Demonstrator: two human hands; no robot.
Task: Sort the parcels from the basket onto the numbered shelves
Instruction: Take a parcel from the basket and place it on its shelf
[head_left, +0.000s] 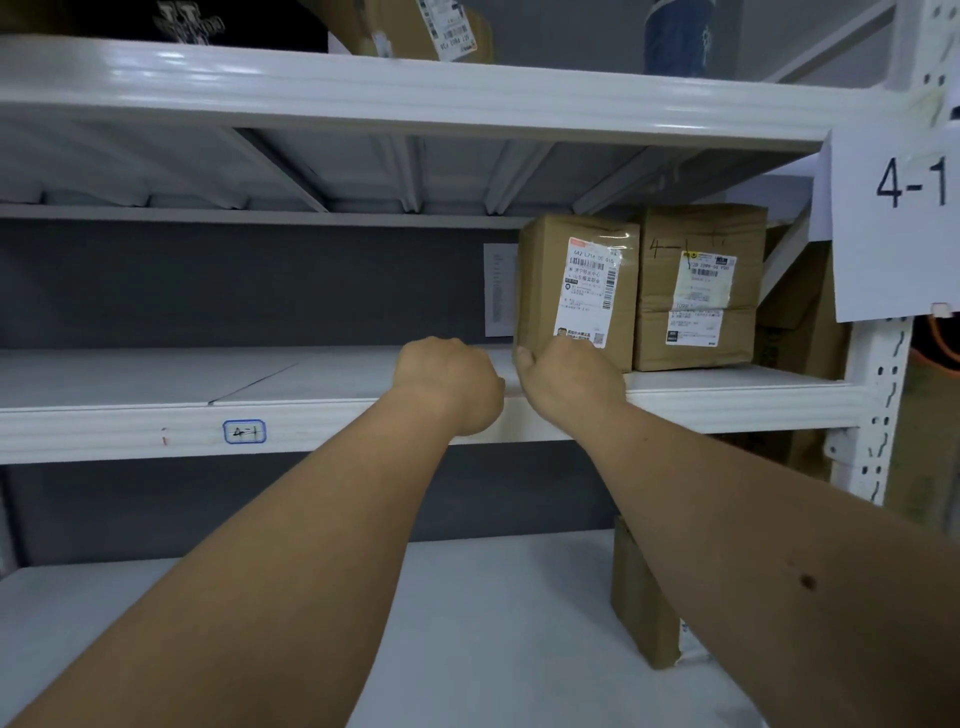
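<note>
Parcel (576, 291) stands upright on the 4-1 shelf (311, 415), label facing out, just beside a second box (701, 286) so the row stays packed to the right. Right hand (571, 376) touches its lower front corner, thumb at the edge, apparently nudging it square. Left hand (449, 382) is curled, holding nothing, above the shelf lip.

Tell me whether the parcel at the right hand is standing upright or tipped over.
Upright. The parcel stands on its base on the 4-1 shelf, label facing out, beside a second box. The right hand touches its lower front.
</note>
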